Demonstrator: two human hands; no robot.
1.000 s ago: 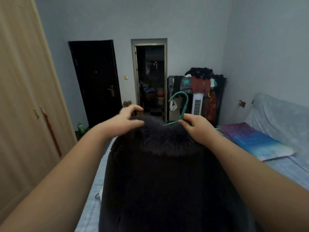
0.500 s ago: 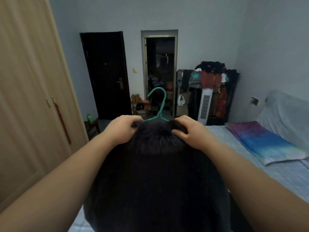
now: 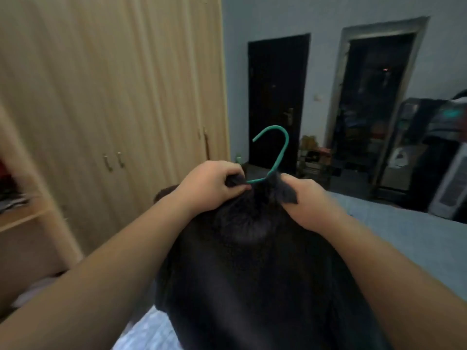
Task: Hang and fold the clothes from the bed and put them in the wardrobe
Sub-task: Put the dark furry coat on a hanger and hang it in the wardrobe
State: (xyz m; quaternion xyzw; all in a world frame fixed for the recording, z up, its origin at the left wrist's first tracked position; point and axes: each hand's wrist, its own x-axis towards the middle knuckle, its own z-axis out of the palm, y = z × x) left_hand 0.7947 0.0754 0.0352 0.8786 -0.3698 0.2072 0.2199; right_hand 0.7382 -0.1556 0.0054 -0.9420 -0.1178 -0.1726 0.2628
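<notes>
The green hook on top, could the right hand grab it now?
Probably yes. The green hook sticks up bare just above the right hand, nothing between them. But that hand is pinching the dark coat collar, so it would have to let go first.

I see a teal-green hanger (image 3: pixel 276 152) above a black fuzzy coat (image 3: pixel 252 269), a pale wood-grain wardrobe (image 3: pixel 113 84), a light-blue bed (image 3: pixel 404 238) and dark doors (image 3: pixel 276 97).

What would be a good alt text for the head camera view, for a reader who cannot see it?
Two hands, left hand and right hand, grip the fur collar of a dark coat on a green hanger, whose hook rises between them. A closed light wood wardrobe stands to the left, a bed lies to the right, and two dark doorways are behind.
</notes>
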